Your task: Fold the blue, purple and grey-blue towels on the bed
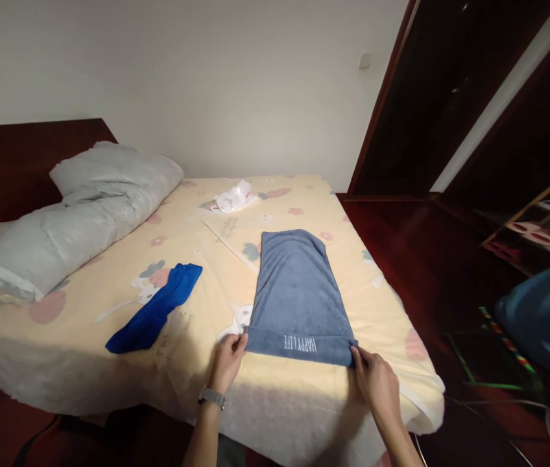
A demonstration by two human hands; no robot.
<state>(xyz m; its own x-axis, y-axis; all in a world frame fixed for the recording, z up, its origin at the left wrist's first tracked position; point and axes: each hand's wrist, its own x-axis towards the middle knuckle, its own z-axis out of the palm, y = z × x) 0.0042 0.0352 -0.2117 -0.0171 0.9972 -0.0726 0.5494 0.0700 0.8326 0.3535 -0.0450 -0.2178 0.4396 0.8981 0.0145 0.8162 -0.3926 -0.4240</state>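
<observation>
Grey-blue towel [298, 295] on bed [197, 363], bright blue cloth [158, 310] just left.

Home bedroom: bed [85, 337], pillow [85, 220].

Single head cam, looks forward and down over the bed [192, 272] from its near edge, close range; wall beyond.
</observation>
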